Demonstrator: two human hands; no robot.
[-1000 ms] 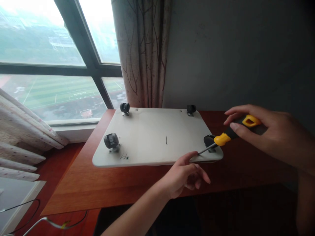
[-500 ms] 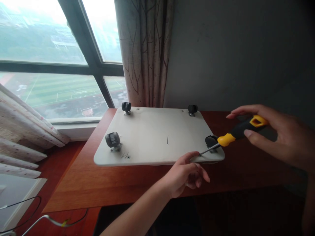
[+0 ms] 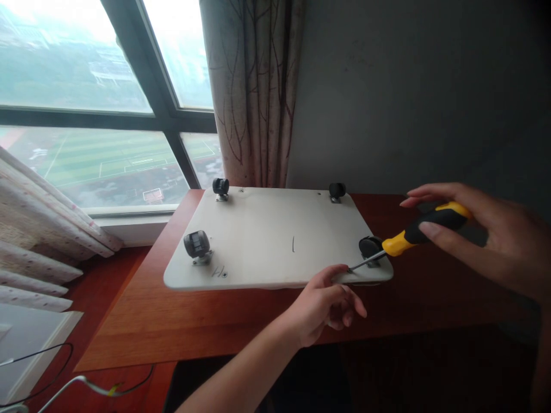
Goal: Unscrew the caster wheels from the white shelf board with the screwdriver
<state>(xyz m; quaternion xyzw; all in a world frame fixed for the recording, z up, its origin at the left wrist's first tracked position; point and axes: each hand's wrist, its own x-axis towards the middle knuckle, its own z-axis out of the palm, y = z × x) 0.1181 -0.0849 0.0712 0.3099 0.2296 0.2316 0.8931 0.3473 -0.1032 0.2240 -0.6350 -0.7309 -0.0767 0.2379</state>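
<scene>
A white board (image 3: 267,229) lies flat with black caster wheels fixed near its corners. My right hand (image 3: 486,235) holds a yellow and black screwdriver (image 3: 424,226); the thumb lies along the handle while the index finger is lifted off it. The shaft slants down to the left, past the near-right caster (image 3: 370,248), and its tip meets the board close to the front edge. My left hand (image 3: 329,301) rests at that edge, index finger stretched to the tip, the other fingers loosely bent and apart. Whatever is right under the tip is too small to make out.
Beneath the board is a reddish wooden table (image 3: 142,327). A far-left caster (image 3: 221,186), a far-right caster (image 3: 337,190) and a near-left caster (image 3: 197,244) stick up. A window and curtain (image 3: 258,86) stand behind; cables (image 3: 94,390) hang at lower left.
The screwdriver handle has turned about its length, so the hole in its end no longer faces me. My right thumb has shifted slightly left and up. My left hand stays in place.
</scene>
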